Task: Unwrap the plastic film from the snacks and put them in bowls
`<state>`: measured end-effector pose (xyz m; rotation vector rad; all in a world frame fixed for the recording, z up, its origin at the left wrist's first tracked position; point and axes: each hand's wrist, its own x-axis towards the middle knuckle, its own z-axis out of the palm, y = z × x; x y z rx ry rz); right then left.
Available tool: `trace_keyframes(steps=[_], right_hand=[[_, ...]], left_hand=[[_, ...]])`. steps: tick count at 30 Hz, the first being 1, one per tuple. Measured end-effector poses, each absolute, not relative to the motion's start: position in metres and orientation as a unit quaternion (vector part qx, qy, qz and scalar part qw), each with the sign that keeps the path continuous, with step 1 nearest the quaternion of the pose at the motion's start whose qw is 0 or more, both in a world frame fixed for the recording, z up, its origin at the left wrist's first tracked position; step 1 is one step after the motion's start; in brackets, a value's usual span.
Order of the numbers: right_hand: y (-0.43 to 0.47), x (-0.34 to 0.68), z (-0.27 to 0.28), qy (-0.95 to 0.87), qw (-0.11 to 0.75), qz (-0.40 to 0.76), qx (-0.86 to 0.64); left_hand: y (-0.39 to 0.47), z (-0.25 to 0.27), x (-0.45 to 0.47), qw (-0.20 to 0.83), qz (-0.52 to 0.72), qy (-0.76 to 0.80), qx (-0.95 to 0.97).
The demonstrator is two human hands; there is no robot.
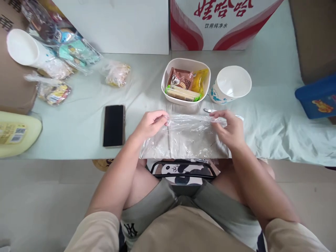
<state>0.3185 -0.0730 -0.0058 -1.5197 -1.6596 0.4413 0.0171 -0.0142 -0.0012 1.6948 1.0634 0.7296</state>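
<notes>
Clr plastic bag (187,134) w/ wrinkles

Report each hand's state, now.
Left hand: closed, pinching one end of the clear plastic bag's gathered edge.
Right hand: closed, holding the other end of that edge.

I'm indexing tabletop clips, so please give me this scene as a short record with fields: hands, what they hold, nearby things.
left hand: pinching the upper left of the clear plastic
right hand: pinching its upper right
beyond the plastic: white tub holding packaged snacks
right of the tub: upright paper cup
left of the plastic: phone, screen dark
partly hidden by the right hand: slim tool
</notes>
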Motion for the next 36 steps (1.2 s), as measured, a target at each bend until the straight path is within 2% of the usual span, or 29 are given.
trace_keyframes(steps=[7, 13, 16, 21, 23, 28, 33, 36], right_hand=[[-0.068, 0.314, -0.008, -0.45, 0.529, 0.403, -0.596], [-0.06, 0.313, -0.014, -0.398, 0.596, 0.411, -0.563], [-0.064, 0.312, -0.009, -0.399, 0.579, 0.435, -0.563], [-0.07, 0.31, 0.002, -0.456, 0.459, 0.516, -0.561], [-0.07, 0.307, 0.002, -0.468, 0.46, 0.504, -0.561], [-0.065, 0.304, -0.004, -0.438, 0.561, 0.401, -0.576], [-0.061, 0.305, -0.007, -0.417, 0.615, 0.353, -0.568], [-0.063, 0.307, -0.008, -0.412, 0.623, 0.35, -0.565]], left_hand=[[-0.011, 0.001, 0.013, 0.455, 0.323, 0.461, 0.69], [-0.004, -0.003, 0.013, 0.497, 0.361, 0.489, 0.619], [-0.002, 0.0, 0.011, 0.525, 0.382, 0.502, 0.572], [-0.001, 0.006, 0.009, 0.54, 0.439, 0.5, 0.517], [0.0, 0.008, 0.006, 0.557, 0.445, 0.484, 0.506], [-0.002, 0.005, 0.001, 0.637, 0.431, 0.388, 0.508], [0.001, -0.006, 0.007, 0.592, 0.394, 0.481, 0.513], [0.005, -0.007, 0.008, 0.56, 0.443, 0.515, 0.474]])
